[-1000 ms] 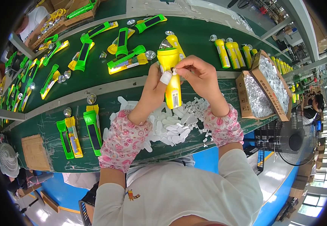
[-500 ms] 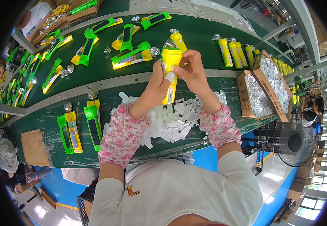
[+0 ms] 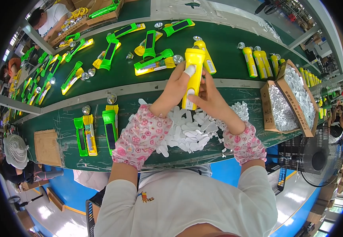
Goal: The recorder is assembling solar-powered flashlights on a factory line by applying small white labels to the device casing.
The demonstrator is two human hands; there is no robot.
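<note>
Over the bench, the left hand grips a yellow flashlight; the right hand, fingers curled, grip unclear, thumbs its near end.

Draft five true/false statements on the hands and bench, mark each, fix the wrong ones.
1. Both hands, left and right, touch one yellow flashlight. True.
2. The right thumb is on the flashlight's wide head. False: it is on the narrower lower body.
3. A white covering is on the left thumb. True.
4. The open cartons stand to the person's left. False: they stand to the right.
5. Loose white pieces lie between the patterned sleeves. True.
</note>
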